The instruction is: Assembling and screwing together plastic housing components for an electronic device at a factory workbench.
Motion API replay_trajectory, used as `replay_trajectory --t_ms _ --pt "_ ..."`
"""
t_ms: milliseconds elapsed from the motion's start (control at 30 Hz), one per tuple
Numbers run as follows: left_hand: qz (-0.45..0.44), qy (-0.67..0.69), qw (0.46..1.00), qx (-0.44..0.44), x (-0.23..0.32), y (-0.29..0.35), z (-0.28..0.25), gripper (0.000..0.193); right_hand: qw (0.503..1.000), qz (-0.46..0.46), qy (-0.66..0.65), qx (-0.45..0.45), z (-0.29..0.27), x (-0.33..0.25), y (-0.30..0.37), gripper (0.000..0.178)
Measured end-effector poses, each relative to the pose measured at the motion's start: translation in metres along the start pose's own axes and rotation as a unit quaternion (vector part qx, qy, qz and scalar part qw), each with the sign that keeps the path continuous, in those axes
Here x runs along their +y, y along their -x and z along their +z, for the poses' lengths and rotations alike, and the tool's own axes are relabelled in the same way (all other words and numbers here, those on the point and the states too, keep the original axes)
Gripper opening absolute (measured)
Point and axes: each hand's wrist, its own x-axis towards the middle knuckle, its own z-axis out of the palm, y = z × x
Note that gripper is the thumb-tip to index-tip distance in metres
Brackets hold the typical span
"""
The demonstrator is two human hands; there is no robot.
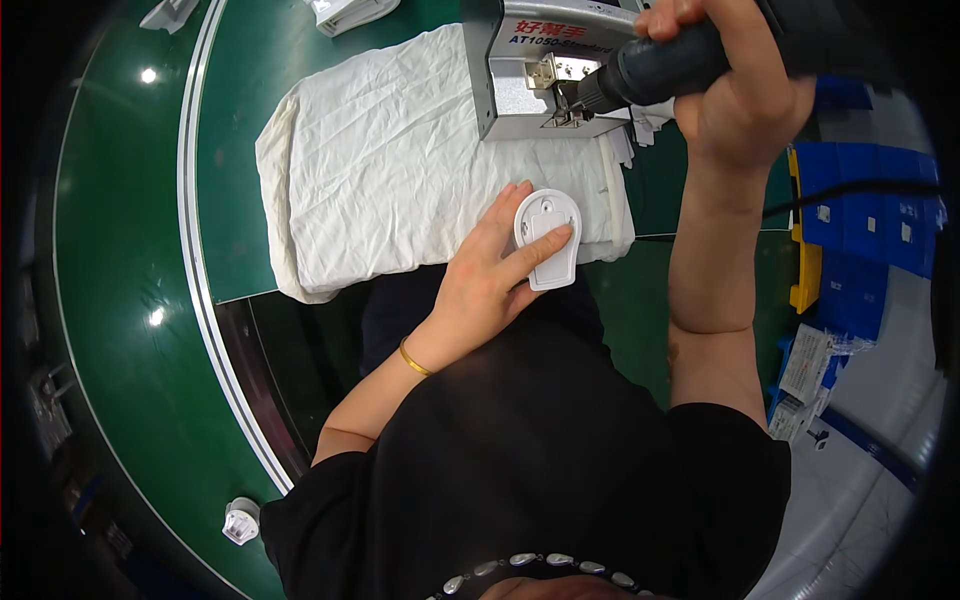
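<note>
A white plastic housing [549,262], rounded at the far end and squared at the near one, rests in my left hand [482,285] with the thumb lying across its recessed face. Small screw holes show in that face. My right hand [745,110] is wrapped round a black power screwdriver [670,65], raised at the upper right. The driver's tip meets the front of a grey metal screw feeder [510,110], at its small metal outlet; whether a screw sits on the tip is too small to tell.
A white cloth pad [370,170] covers part of the green table [235,150]. Other white plastic parts lie at the far edge [350,12] and lower left [241,521]. Blue bins [850,200] stand at the right, and a black cable [850,188] runs there.
</note>
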Motion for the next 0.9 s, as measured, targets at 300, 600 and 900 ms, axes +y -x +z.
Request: replay_trajectory --t_ms 300,600,900 --pt "0.026 0.013 1.0 -0.005 0.004 -0.005 -0.003 0.073 0.891 0.032 0.451 -0.049 0.039 -0.035 0.069 0.048" --pt "0.016 0.023 1.0 -0.011 0.003 -0.004 -0.003 0.071 0.788 0.063 0.608 -0.075 0.039 -0.041 0.077 0.048" --pt "0.029 0.008 1.0 -0.008 0.0 -0.003 -0.002 0.072 0.85 0.074 0.52 -0.046 0.043 -0.029 0.077 0.044"
